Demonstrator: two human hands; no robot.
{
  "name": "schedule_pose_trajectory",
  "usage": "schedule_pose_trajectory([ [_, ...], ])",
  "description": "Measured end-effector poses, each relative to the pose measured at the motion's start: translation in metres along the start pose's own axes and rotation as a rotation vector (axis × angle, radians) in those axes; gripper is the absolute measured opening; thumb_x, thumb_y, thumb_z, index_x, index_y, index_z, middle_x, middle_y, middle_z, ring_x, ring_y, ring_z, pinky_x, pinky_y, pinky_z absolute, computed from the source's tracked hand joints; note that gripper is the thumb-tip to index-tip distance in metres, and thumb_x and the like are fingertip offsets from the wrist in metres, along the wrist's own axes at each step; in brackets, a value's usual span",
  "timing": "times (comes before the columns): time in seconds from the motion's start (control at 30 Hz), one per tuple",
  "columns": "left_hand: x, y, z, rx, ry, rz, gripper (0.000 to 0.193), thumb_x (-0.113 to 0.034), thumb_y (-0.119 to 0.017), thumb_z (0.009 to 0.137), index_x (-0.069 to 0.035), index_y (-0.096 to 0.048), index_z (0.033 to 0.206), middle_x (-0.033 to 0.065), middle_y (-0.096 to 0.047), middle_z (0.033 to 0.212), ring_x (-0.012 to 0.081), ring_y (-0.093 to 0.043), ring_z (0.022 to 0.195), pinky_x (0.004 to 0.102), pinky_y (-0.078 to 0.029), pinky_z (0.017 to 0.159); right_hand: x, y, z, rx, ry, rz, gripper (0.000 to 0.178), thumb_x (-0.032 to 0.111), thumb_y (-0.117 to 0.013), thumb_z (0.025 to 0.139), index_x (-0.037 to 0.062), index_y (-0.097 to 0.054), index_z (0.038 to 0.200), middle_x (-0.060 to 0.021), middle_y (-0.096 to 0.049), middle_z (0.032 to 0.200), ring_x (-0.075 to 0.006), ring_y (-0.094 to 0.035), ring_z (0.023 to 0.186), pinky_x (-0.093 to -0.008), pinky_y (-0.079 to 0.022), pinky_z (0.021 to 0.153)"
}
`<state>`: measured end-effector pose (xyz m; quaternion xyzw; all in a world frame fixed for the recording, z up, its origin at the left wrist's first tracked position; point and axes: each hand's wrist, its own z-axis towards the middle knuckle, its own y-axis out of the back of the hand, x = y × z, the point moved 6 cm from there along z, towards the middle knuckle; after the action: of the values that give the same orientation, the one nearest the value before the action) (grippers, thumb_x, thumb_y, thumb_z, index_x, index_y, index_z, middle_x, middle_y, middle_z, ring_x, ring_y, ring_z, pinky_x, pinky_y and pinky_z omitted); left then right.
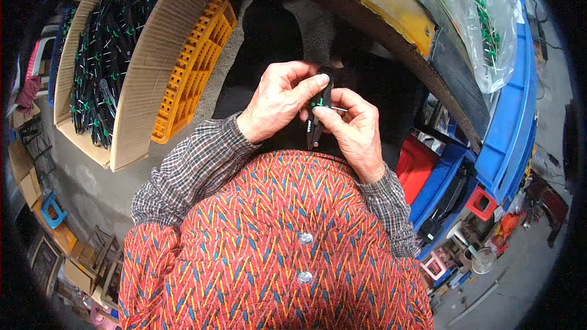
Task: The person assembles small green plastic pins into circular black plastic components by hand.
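Close in front of my body, both hands work on a slim black part [312,133] with white lettering along its lower end. My left hand [278,98] grips its upper end, thumb laid over the top. Between the thumb and fingers of my right hand [356,131] is a small green piece [318,103], held against the black part's side. A thin metal pin [339,109] sticks out rightward beside the right thumb. My fingers hide much of the part, so its exact kind is unclear.
At left stands a cardboard box [147,67] full of similar black parts with green bits, beside an orange plastic crate [192,67]. A worn bench edge crosses the top. At right are a clear bag [489,55] of green pieces, a blue tray [504,146] and a red bin [416,165].
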<state>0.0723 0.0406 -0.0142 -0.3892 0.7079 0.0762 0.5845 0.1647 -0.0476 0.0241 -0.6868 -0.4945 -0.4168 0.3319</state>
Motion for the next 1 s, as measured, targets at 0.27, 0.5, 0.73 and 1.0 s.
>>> schedule_pose_trajectory([
  [0.27,-0.005,0.001,0.004,0.009,-0.012,-0.051,0.019,-0.019,-0.058,0.094,-0.001,-0.062,0.09,-0.0001,-0.061,0.073,0.0033,-0.054,0.057,0.0179,-0.044,0.047,-0.007,0.01,0.0,-0.071,-0.001,0.045,0.025,0.006,-0.067,0.085,-0.0046,-0.059,0.107,-0.0079,-0.066,0.093,-0.0106,-0.064,0.08,-0.0212,-0.051,0.07],
  [0.5,-0.013,0.015,-0.004,-0.038,-0.015,-0.048,0.021,-0.021,-0.059,0.093,-0.002,-0.062,0.083,-0.0016,-0.059,0.071,0.0037,-0.053,0.056,0.0191,-0.044,0.046,-0.01,0.011,-0.002,-0.131,0.005,0.01,0.022,0.006,-0.061,0.089,-0.0045,-0.06,0.107,-0.0047,-0.062,0.084,-0.0078,-0.054,0.065,-0.0211,-0.045,0.058],
  [0.73,-0.035,0.061,-0.014,-0.083,-0.072,0.098,0.019,-0.022,-0.056,0.094,-0.004,-0.06,0.088,-0.0034,-0.055,0.072,0.0036,-0.052,0.057,0.0192,-0.044,0.05,-0.018,0.017,-0.006,-0.173,0.04,-0.019,0.015,0.007,-0.058,0.09,-0.0042,-0.063,0.099,-0.0026,-0.058,0.072,-0.0079,-0.051,0.058,-0.0212,-0.042,0.054],
  [1.0,-0.097,0.173,-0.052,-0.467,-0.205,0.3,0.015,-0.017,-0.057,0.093,-0.003,-0.06,0.097,-0.0054,-0.056,0.083,0.0025,-0.05,0.073,0.0201,-0.044,0.067,-0.018,0.01,-0.002,-0.128,0.039,-0.008,0.014,0.008,-0.062,0.088,-0.0029,-0.063,0.097,-0.0017,-0.058,0.072,-0.007,-0.051,0.057,-0.0201,-0.042,0.053],
])
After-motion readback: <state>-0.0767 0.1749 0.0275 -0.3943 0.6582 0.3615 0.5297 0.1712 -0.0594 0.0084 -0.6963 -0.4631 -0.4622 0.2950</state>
